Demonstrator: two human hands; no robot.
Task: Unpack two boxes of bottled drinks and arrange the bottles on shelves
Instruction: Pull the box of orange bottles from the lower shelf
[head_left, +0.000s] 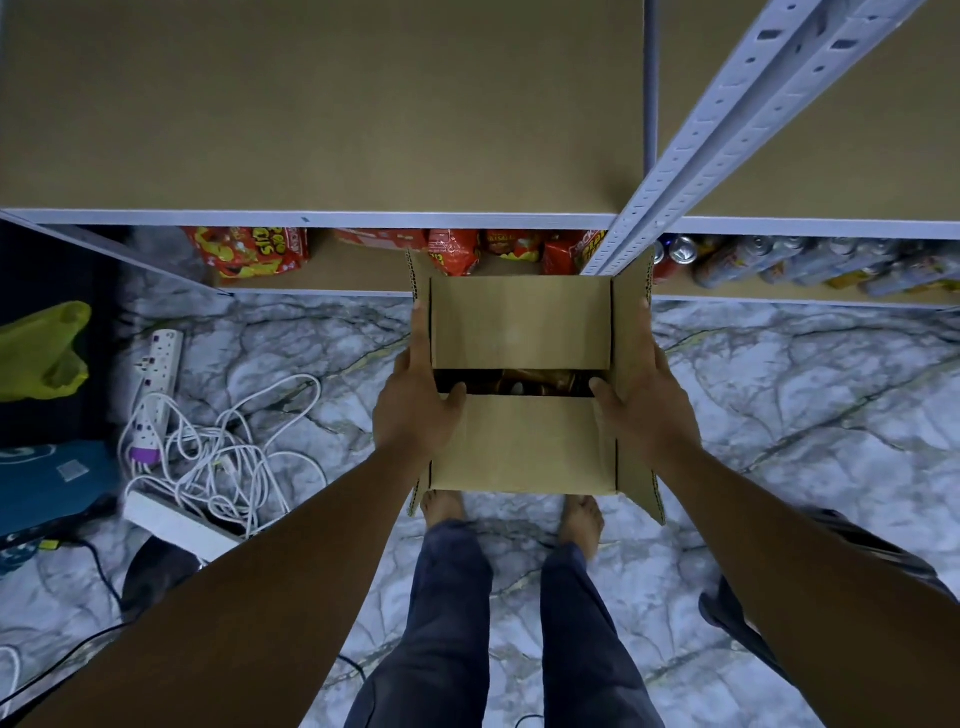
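marbled floor (779, 415) runs under a metal rack with a brown upper shelf (311, 104). both hands carry the cardboard box (519, 332) just in front of it, above the feet. the left hand (415, 410) and right hand (639, 410) grasp opposite sides, thumbs hooked over the flaps, probably to steady the load. dark bottles (524, 383) show through the gap between the flaps. snack packets (452, 254) and cans (753, 260) crowd the lower shelf, so the upper board looks the likelier landing spot.
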